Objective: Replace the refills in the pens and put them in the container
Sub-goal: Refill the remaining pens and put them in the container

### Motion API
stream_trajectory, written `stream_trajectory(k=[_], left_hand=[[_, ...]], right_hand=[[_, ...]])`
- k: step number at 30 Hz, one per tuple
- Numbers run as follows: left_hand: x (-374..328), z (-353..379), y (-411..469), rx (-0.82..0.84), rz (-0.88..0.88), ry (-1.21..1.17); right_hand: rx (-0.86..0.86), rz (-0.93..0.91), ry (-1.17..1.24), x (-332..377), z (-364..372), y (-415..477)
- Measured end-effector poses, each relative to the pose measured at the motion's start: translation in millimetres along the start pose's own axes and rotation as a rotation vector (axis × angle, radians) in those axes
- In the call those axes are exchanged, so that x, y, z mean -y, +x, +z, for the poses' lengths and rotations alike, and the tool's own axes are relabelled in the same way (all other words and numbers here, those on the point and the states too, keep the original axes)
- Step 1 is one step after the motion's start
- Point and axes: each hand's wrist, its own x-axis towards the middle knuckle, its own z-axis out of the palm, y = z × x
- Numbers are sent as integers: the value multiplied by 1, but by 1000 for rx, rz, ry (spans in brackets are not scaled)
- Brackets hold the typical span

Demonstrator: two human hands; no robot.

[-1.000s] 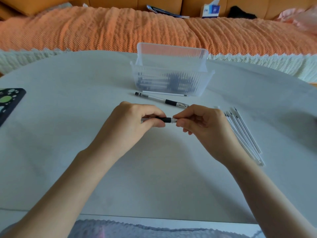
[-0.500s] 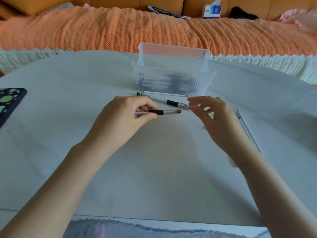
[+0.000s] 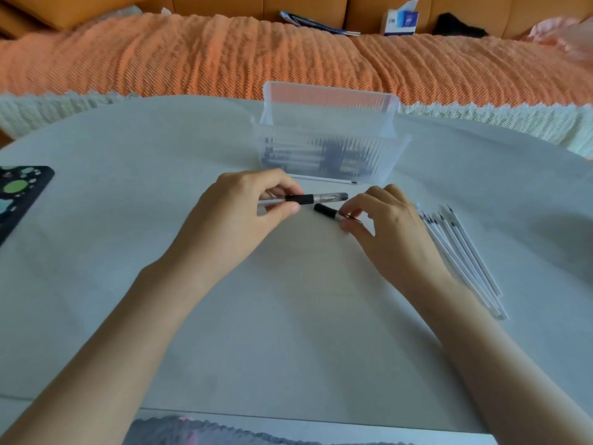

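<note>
My left hand (image 3: pixel 244 216) grips a pen (image 3: pixel 316 198) by its barrel, black grip and clear tip pointing right, a little above the table. Just below it my right hand (image 3: pixel 391 226) pinches the tip end of a second pen (image 3: pixel 325 211); only its short black grip section shows. Behind the hands stands a clear ribbed container (image 3: pixel 327 123) with several pens lying inside. One white refill (image 3: pixel 321 178) lies on the table against the container's front wall. Several white refills (image 3: pixel 465 255) lie side by side to the right of my right hand.
The white table (image 3: pixel 288 316) is rounded at the back, its front edge near the bottom of view. A black palette-like object (image 3: pixel 19 194) lies at the left edge. An orange-covered sofa (image 3: pixel 224 56) runs behind the table.
My right hand let go of the pen both hands held and moved to the second pen lying before the container, pinching its tip. My left hand kept the first pen and lifted it slightly.
</note>
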Motion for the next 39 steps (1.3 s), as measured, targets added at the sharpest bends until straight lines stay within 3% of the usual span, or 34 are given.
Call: stream_trajectory(k=[10, 17, 25, 31, 39], left_hand=[[-2, 2, 18, 25, 34, -6], [-26, -14, 84, -3, 173, -5], [-1, 15, 155, 161, 32, 135], [3, 16, 154, 141, 19, 100], [-31, 15, 68, -9, 233, -18]], right_hand=[[-31, 0, 67, 2, -17, -14], [-25, -15, 85, 4, -19, -14], [-42, -53, 106, 2, -23, -12], [-49, -49, 116, 2, -25, -11], [-46, 84, 257, 5, -34, -9]])
